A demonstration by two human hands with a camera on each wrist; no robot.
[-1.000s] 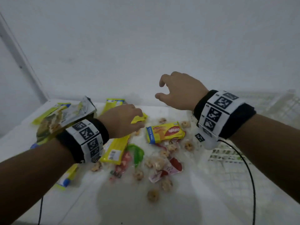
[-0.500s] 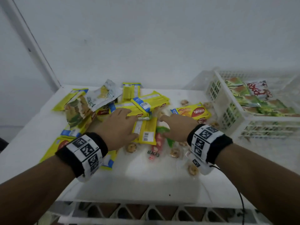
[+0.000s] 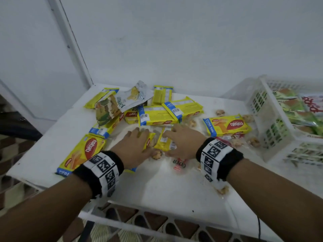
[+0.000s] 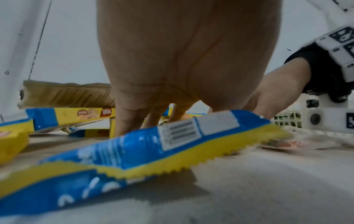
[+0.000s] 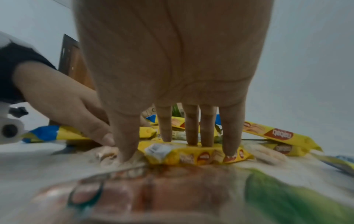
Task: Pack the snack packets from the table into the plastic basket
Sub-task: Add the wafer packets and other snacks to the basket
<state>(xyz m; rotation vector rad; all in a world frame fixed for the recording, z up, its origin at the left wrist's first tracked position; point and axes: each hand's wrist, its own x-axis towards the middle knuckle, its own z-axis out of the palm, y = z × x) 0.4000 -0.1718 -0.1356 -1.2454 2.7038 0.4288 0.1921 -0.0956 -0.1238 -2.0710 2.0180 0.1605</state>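
Both hands lie flat-fingered: right hand (image 3: 181,144) pressing the small yellow wafer packet (image 5: 193,154), left hand (image 3: 134,147) beside it. Light, slippery, crushable; pinch its long edges.

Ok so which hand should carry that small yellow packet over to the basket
Probably the right hand: its fingers already rest on the small yellow packet, and the plastic basket stands on its side, so there is no cross-reach.

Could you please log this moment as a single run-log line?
left hand: open, on small yellow packet | right hand: open, fingers on yellow packet | basket: partly filled
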